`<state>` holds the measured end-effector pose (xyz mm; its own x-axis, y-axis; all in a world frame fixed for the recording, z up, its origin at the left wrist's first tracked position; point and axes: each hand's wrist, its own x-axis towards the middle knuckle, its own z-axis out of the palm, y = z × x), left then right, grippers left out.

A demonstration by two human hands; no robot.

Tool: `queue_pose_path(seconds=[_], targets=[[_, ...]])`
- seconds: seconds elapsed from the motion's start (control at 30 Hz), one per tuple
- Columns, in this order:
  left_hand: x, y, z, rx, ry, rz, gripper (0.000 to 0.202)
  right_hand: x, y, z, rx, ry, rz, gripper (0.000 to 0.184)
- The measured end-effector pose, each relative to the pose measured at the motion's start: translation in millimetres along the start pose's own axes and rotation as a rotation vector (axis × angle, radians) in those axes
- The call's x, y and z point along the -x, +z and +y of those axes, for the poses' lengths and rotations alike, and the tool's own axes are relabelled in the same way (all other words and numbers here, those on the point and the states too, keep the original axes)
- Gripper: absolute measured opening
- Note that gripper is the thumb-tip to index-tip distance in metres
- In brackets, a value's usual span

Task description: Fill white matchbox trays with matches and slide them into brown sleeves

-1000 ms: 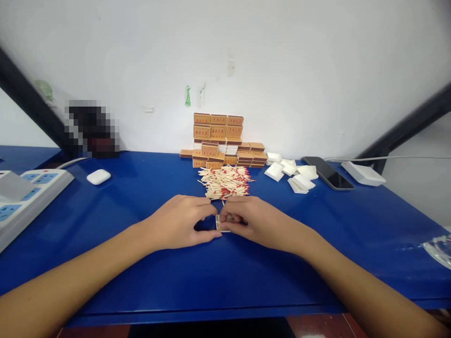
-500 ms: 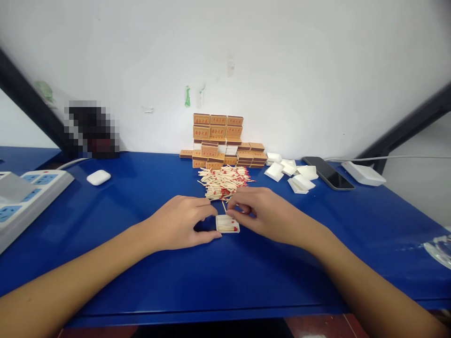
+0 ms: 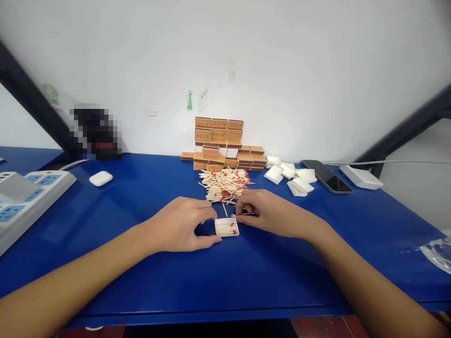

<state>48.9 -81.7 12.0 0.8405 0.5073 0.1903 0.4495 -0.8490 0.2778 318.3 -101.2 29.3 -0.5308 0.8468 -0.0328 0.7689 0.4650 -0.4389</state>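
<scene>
Matchbox tray (image 3: 221, 227), only part-filled, sits on the surface (image 3: 211, 286), held between thumb and finger of the left hand (image 3: 181, 223); the right hand (image 3: 266, 211) pinches matches (image 3: 234, 216) beside it; a match heap (image 3: 225, 184) lies unboxed.

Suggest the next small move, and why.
Probably lower the matches pinched in the right hand into the tray: their ends sit by its far right corner, bare floor shows inside, and the left hand is at its left end.

Two hands (image 3: 183, 224) (image 3: 269, 212), one phone (image 3: 327, 177) (matches (image 3: 225, 184) uncountable)
</scene>
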Motion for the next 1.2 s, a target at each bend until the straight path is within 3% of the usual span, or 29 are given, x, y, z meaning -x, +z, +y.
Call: queue_pose_path(seconds=[0.27, 0.5, 0.8, 1.0, 1.2], targets=[[0.3, 2.0, -0.2, -0.005, 0.008, -0.001, 0.030, 2.3, -1.3, -3.3, 0.013, 0.055, -0.082, 0.020], [-0.5, 2.2, -0.9, -0.029, 0.028, 0.023, 0.030, 7.2, -7.0, -3.6, -0.015, 0.015, -0.019, 0.023], [1.1, 4.3, -1.8, -0.032, 0.022, 0.032, 0.031, 4.6, 10.0, -37.9, 0.002, -0.039, -0.058, 0.012], [0.2, 2.2, -0.9, -0.028, 0.016, 0.038, 0.030, 7.9, -4.2, -25.1, 0.013, -0.081, 0.103, 0.013], [0.4, 3.6, -1.1, -0.024, 0.026, 0.043, 0.032, 8.2, -2.0, -23.8, 0.014, -0.108, -0.001, 0.007]])
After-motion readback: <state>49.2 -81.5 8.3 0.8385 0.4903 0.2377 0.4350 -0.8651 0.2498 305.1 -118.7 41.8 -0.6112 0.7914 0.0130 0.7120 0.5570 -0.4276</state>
